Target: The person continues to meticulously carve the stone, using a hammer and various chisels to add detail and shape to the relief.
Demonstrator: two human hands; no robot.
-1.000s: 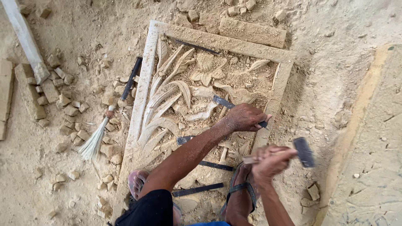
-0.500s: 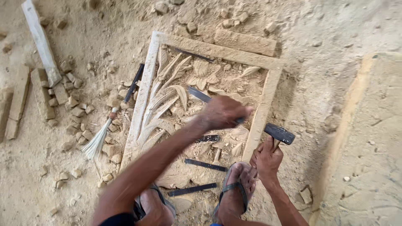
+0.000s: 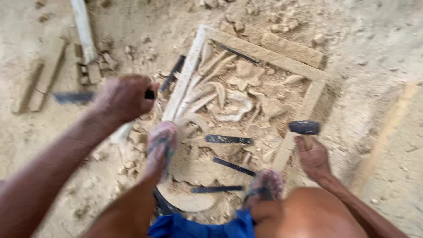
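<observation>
The left hand was closed around a flat chisel at centre left of the frame. The right hand gripped a hammer beside the carved stone panel, lower right.

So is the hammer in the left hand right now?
No, the hammer is held in the right hand; the left hand holds a chisel.

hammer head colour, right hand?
Dark grey, nearly black, on a pale wooden handle. The hammer in the right hand shows best in the head view.
</observation>
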